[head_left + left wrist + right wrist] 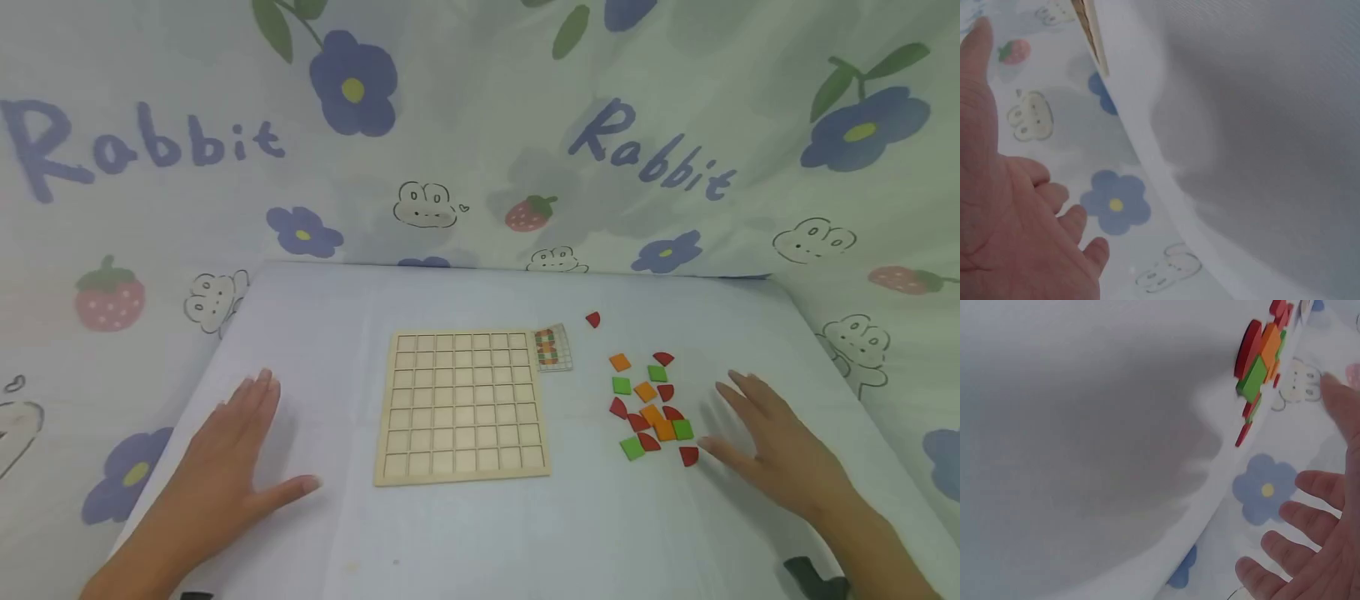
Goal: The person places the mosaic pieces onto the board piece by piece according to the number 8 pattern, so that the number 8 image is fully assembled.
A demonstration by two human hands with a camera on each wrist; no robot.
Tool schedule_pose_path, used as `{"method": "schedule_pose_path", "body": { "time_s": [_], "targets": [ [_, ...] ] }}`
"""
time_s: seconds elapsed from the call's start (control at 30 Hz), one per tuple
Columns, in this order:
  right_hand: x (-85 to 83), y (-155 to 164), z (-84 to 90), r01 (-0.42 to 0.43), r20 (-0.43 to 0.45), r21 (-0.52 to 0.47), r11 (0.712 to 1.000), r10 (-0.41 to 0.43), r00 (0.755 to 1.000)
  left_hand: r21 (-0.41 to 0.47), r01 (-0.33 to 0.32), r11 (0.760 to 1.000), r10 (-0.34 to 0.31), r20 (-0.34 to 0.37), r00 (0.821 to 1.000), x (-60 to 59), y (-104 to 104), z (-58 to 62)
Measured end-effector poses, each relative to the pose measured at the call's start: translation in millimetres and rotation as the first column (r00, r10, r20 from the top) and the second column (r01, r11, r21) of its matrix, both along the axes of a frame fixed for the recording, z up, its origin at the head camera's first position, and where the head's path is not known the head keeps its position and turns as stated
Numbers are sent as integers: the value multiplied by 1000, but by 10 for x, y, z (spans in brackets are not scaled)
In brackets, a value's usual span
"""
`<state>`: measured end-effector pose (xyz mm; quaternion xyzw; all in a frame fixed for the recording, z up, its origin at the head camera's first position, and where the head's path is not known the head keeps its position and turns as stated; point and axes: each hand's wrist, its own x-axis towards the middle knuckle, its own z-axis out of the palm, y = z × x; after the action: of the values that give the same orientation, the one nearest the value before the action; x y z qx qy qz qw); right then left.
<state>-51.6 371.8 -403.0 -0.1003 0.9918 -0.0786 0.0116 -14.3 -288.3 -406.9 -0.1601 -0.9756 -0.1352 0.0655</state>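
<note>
In the head view a square wooden grid board (465, 414) lies flat between the hands, its cells bare. At its upper right edge is a small card (553, 348) with a coloured pattern on a grid. My left hand (225, 475) is left of the board, fingers extended and thumb spread, holding nothing. Over on the right, my right hand (780, 450) is spread and holds nothing. Its thumb points at the scattered pieces: red quarter-circles (689, 456), green squares (632, 448) and orange squares (619, 362). A few of these pieces overlap or touch.
One red quarter-circle (593, 319) lies apart, farther back. The white tabletop (465, 542) ends at a patterned cloth (480, 125) that stands behind it and at both sides. A dark object (816, 578) shows beneath the right wrist.
</note>
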Motion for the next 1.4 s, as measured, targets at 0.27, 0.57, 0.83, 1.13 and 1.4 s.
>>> {"method": "schedule_pose_path", "body": {
  "time_s": [0.27,0.57,0.83,1.13,1.4],
  "targets": [
    [-52,-218,-2,-84,36,14,996,83,996,43,18,999,-25,151,988,-66,287,2],
    [-105,-388,-35,-104,62,24,994,102,993,46,25,999,-37,281,959,-140,501,45],
    [-155,-456,-56,-149,41,51,987,147,988,51,86,995,-97,266,959,-201,587,11],
    [-174,-467,-67,-204,8,59,977,204,979,27,119,992,-122,290,949,-226,641,-38],
    [-184,-463,-83,-203,-1,54,978,203,979,-7,149,989,-142,268,953,-248,670,-41]
  ]
}}
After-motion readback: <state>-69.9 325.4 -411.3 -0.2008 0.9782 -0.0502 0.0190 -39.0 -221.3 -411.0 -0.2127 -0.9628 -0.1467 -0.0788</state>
